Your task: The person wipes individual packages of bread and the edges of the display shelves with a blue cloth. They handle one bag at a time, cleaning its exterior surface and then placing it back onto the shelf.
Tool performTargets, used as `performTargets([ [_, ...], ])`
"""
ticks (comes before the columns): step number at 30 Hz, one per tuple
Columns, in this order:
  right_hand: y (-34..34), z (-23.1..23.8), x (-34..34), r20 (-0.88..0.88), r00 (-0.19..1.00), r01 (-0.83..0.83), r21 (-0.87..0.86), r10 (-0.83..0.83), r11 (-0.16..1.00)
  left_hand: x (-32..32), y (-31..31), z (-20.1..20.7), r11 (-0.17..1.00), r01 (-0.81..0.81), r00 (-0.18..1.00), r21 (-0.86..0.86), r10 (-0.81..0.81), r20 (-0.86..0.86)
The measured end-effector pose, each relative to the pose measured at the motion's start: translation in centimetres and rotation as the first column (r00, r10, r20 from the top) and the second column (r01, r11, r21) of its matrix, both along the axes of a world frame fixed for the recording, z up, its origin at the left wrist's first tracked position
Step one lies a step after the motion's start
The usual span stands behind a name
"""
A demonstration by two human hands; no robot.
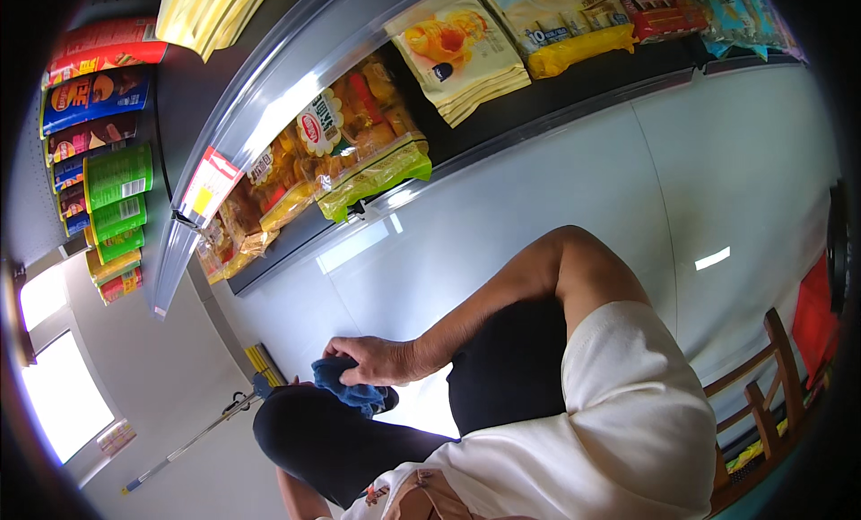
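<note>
My right hand [372, 360] is closed around a crumpled blue cloth [352, 387], just beyond my bent knee in black trousers [332, 439]. The right arm reaches across from the right, out of a white short sleeve. Of my left arm [296, 493], only a piece of forearm shows at the lower edge, below the knee; the left hand is hidden behind the leg.
A dark shelf [296, 242] with a clear front rail holds bagged snacks [345, 134] and cream packets [457, 54]. Canisters [117, 175] stand at left. A mop pole [193, 441] leans lower left, a wooden chair [762, 412] stands right, on pale tiled floor [538, 179].
</note>
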State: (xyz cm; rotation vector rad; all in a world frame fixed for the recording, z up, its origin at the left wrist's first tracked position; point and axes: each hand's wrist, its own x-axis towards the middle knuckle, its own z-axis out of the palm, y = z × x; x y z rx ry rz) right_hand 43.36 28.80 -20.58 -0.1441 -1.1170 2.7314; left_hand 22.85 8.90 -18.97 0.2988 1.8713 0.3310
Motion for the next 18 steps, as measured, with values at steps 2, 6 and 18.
performTargets([
  [2, 0.7, 0.4, 0.9, 0.004, 0.998, 0.058, -0.007, -0.058, 0.998, 0.6, 0.9, 0.7, 1.000, -0.005, 0.999, 0.017, 0.005, 0.034],
  [6, 1.3, 0.3, 1.2, 0.021, 0.983, 0.181, 0.009, -0.181, 0.983, 0.8, 5.4, 1.7, 0.996, 0.033, 0.982, 0.083, -0.048, 0.181],
  [18, 2.8, 0.3, 5.0, 0.168, 0.871, 0.467, 0.008, -0.461, 0.884, 8.5, 27.3, 18.1, 0.284, 0.829, 0.393, 0.481, -0.908, -0.142],
])
